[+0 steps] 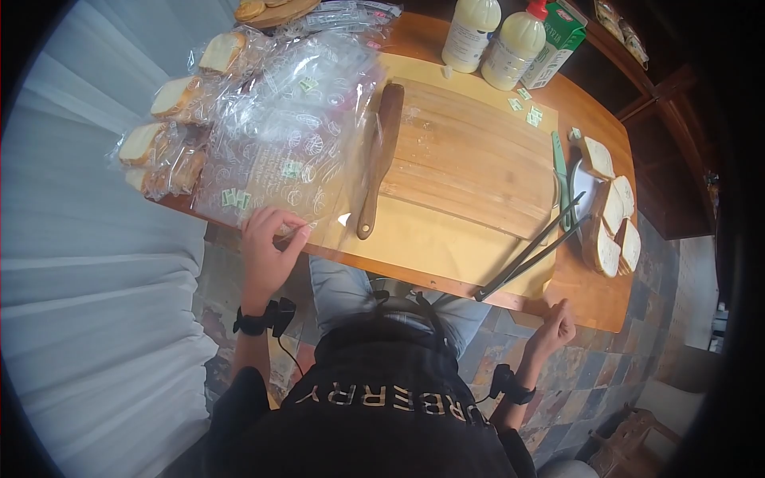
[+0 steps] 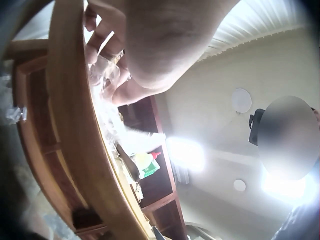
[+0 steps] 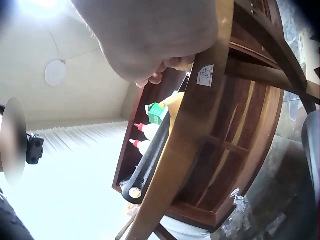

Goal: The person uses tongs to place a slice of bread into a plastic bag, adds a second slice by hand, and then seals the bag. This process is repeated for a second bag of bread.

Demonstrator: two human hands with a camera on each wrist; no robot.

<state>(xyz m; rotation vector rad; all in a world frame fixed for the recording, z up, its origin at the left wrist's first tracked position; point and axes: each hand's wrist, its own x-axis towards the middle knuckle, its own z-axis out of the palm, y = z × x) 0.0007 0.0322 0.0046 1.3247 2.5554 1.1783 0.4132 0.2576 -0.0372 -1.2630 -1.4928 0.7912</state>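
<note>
My left hand (image 1: 272,247) is at the table's front left edge, thumb and fingertips pinching the corner of a clear printed plastic bag (image 1: 263,147). The bag lies on a pile of similar clear plastic. In the left wrist view, crinkled plastic (image 2: 104,70) shows at the fingers. My right hand (image 1: 554,328) stays by the front right edge, fingers loosely curled and holding nothing. Nearest to it are black tongs (image 1: 522,267), which lie slanted over the board's corner. A long brown wooden tool (image 1: 382,155) with a hole in one end lies along the left side of the wooden board (image 1: 470,159).
Wrapped bread (image 1: 177,97) lines the left edge. Bread slices (image 1: 612,203) sit around a white plate (image 1: 582,187) at right, beside a green knife (image 1: 562,171). Two bottles (image 1: 514,49) and a green carton (image 1: 562,44) stand at the back. Small green-white packets (image 1: 534,115) lie scattered.
</note>
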